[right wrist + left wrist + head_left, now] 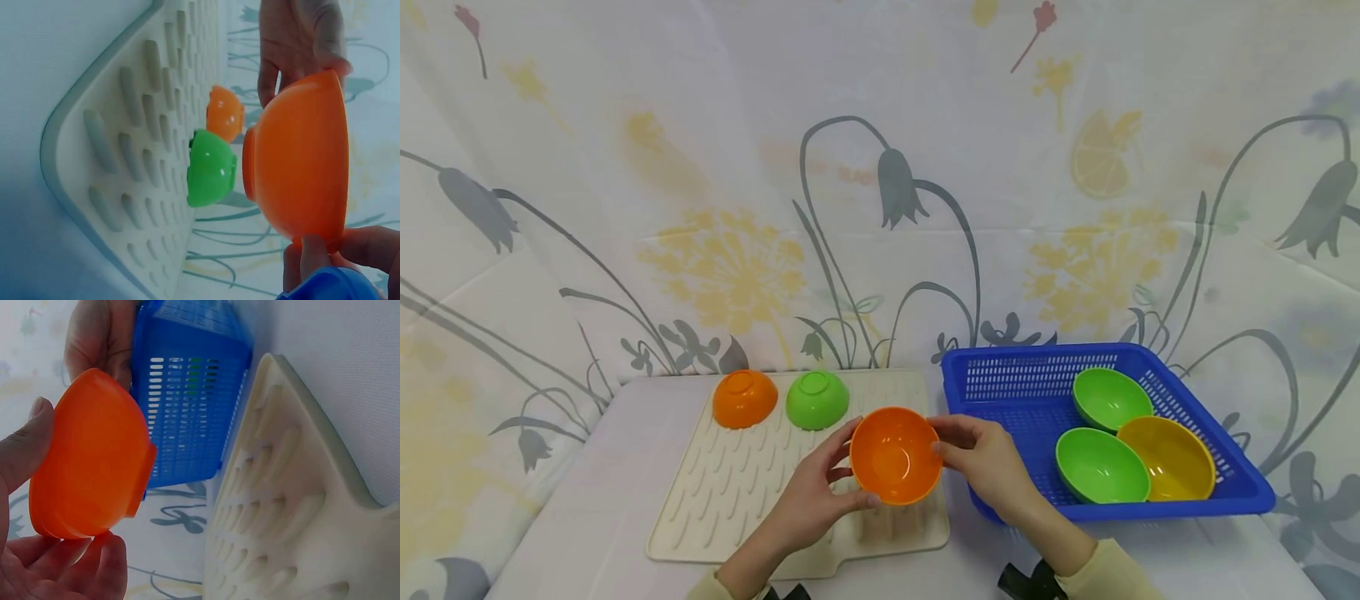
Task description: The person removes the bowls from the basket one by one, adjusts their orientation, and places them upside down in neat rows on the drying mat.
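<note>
We hold the orange bowl [895,455] w/ both hands above the mat's [730,492] right edge, just left of the basket [1037,392]. Bowl is tipped: mouth faces us, base points away toward the backdrop; round, so no real long axis. Left hand [808,500] pinches the left rim, thumb on the lower edge, fingers behind. Right hand [988,467] pinches the right rim the same way, thumb at the edge.

Surface: white table [595,500], cream ridged mat on it, blue slotted basket to the right, touching or nearly touching the mat. Behind, a floral cloth backdrop [880,167].

Bowl looks like smooth plastic, bright orange, short foot ring on the base, empty inside.

On the mat's far edge, two bowls upside down, side by side: orange [745,398] & green [817,399]. In the basket: two green bowls [1102,465] & a yellow one [1167,458], tilted.
</note>
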A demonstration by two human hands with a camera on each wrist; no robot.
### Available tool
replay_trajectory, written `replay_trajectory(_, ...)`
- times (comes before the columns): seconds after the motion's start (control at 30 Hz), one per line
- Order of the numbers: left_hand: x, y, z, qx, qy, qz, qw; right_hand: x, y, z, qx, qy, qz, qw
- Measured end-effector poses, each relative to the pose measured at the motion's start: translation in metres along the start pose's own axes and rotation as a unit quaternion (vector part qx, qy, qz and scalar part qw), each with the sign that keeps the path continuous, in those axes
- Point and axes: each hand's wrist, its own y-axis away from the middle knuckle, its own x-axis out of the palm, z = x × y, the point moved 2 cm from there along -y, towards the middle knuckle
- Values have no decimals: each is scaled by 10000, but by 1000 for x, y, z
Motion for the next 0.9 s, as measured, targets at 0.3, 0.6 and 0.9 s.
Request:
replay_trajectory(0.3, -2, -2, 4, -59, 32, -115, 9999, -1, 1, 0, -210, 162, -65, 9996)
replay_trajectory(0.6, -4, -8, 9, -338, 899, 23, 9954, -1, 1, -2, -343, 295, -133, 9989)
replay_trajectory(0.9, 0, -8, 9, -344, 1406, 183, 9893, -1, 0, -7, -405, 332, -183, 9985)
